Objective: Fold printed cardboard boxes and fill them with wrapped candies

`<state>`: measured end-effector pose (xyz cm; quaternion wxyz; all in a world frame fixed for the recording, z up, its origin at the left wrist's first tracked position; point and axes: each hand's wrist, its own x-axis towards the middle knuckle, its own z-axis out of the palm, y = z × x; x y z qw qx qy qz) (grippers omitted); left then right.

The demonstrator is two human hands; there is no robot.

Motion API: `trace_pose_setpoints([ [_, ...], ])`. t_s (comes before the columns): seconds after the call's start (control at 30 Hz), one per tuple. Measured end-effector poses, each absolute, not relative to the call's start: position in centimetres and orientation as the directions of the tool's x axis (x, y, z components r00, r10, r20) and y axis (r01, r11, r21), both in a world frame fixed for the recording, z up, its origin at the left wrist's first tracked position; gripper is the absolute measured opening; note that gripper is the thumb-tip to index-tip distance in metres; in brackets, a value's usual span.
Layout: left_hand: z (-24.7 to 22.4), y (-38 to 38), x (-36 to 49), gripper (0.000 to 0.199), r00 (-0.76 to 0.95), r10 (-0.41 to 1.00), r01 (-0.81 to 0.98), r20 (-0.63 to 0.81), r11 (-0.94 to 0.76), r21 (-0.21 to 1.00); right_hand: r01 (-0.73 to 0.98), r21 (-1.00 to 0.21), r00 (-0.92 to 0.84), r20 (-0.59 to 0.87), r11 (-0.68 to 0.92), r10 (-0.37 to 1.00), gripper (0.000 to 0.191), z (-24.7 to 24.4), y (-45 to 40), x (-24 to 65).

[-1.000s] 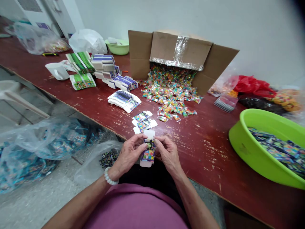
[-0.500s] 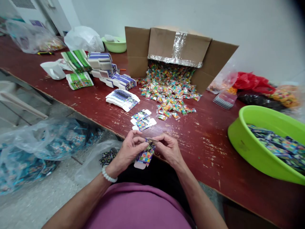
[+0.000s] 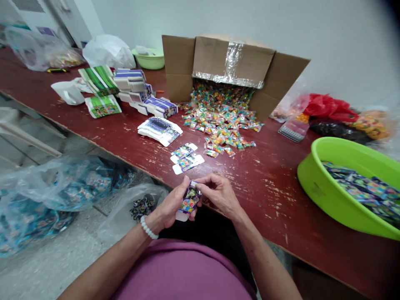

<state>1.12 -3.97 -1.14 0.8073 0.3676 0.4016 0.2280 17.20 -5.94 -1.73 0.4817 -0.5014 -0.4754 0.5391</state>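
My left hand (image 3: 175,203) wraps round a small dark printed box (image 3: 190,199), its fingers behind and its thumb along the side. A white flap hangs at the box's lower end. At the upper end, the fingertips of my right hand (image 3: 217,191) pinch the edge of the box. Just beyond my hands, flat printed cartons (image 3: 187,161) with white tabs lie on the red table (image 3: 265,187). A stack of similar flat cartons (image 3: 160,130) lies farther back.
Wrapped candies (image 3: 223,112) spill from a cardboard box (image 3: 233,58). A green tub (image 3: 312,187) of packets stands right. Carton bundles (image 3: 103,106), a white mug (image 3: 68,92) and plastic bags are at left. Filled bags (image 3: 84,179) sit below the table edge.
My left hand has shifted from the top of the small box to wrap round its side and back. My right hand stays at its upper end.
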Motion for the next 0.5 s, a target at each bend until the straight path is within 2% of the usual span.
trace_pose_setpoints([
  [0.1, -1.4, -3.8, 1.1, 0.072, 0.584, 0.682, -0.036, -0.44, 0.563, 0.826, -0.193, -0.969, -0.016, -0.156, -0.156, 0.988, 0.027, -2.0, -5.6, 17.0],
  [0.17, -1.7, -3.6, 0.9, 0.074, 0.594, 0.691, -0.01, -0.413, 0.519, 0.854, -0.218, -0.966, 0.01, -0.143, -0.138, 0.99, 0.027, -2.2, -5.5, 16.8],
  [0.27, -1.9, -3.5, 0.6, 0.073, 0.592, 0.702, 0.025, -0.396, 0.475, 0.879, -0.13, -0.99, 0.033, -0.05, -0.046, 0.998, 0.023, -2.2, -5.7, 16.8],
  [0.4, -1.9, -3.4, 0.2, 0.071, 0.587, 0.721, 0.048, -0.369, 0.424, 0.904, -0.041, -0.995, -0.047, 0.092, 0.09, 0.995, 0.016, -1.6, -6.3, 17.0],
  [0.5, -1.9, -3.2, 0.1, 0.068, 0.617, 0.713, 0.092, -0.333, 0.354, 0.931, 0.046, -0.993, -0.012, 0.104, 0.105, 0.994, 0.018, -1.5, -6.4, 17.2],
])
